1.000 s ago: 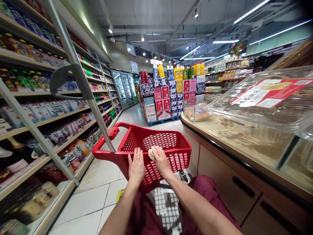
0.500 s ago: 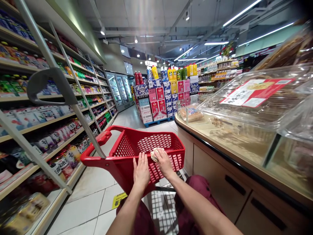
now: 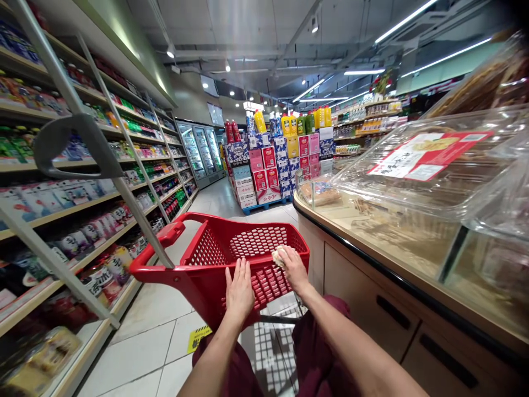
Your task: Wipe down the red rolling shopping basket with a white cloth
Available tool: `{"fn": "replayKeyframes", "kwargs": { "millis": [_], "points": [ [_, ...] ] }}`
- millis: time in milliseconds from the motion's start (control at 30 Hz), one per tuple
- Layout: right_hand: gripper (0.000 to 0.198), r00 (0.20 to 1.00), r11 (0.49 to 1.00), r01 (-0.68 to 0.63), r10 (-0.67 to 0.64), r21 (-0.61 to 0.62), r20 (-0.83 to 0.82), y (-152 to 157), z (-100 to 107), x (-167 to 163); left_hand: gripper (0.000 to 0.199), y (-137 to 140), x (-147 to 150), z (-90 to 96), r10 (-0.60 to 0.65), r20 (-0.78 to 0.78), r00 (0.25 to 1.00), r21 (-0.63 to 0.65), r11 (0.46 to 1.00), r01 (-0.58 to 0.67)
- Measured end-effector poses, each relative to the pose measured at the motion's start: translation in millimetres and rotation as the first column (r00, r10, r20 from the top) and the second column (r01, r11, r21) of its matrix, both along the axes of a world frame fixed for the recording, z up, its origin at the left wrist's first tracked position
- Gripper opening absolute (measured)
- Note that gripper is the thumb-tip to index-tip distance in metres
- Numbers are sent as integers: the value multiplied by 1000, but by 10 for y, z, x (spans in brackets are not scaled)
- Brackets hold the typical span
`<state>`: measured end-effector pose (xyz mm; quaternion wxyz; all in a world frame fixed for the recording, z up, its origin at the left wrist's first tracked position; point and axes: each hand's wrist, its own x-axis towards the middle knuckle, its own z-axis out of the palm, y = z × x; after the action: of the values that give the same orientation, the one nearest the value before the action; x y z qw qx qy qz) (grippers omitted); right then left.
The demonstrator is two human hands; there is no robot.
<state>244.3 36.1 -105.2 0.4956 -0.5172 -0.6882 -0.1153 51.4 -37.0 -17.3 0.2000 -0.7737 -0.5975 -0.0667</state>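
Note:
A red plastic shopping cart (image 3: pixel 198 275) with slotted basket walls stands right in front of me, its metal pole and grey handle rising at the left. Flat against the near side wall rests my left hand (image 3: pixel 239 289), fingers stretched out and holding nothing. Farther right along the same wall, my right hand (image 3: pixel 294 268) grips a crumpled pale cloth (image 3: pixel 279 256) at the top rim. Part of the cloth is hidden under the fingers. No goods show inside the part of the basket that I can see.
Drink shelves (image 3: pixel 95 220) line the left side. A wooden counter (image 3: pixel 363 292) with clear food containers (image 3: pixel 413 165) runs close on the right. Ahead stands a pallet stack of boxes (image 3: pixel 268 171) topped with bottles, with glass-door fridges (image 3: pixel 200 149) behind. A yellow floor sign (image 3: pixel 199 338) lies below the cart.
My right hand has slid to the right along the cart's rim with the cloth. My left hand stays in place on the side wall. The view has shifted slightly.

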Motion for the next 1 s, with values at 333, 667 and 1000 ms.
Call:
{"fn": "replayKeyframes", "kwargs": {
  "millis": [333,667,1000],
  "points": [
    [46,998,998,-57,57,29,-5,-20,28,-177,65,-22,81,-17,51,66,997,-23,999,-49],
    [42,997,997,23,-18,77,-75,-22,-32,22,68,-17,61,-112,42,72,997,23,999,-43],
    [46,993,995,76,-69,69,-96,-18,-15,0,66,-15,29,-89,15,39,999,14,1000,-16]
  ]
}}
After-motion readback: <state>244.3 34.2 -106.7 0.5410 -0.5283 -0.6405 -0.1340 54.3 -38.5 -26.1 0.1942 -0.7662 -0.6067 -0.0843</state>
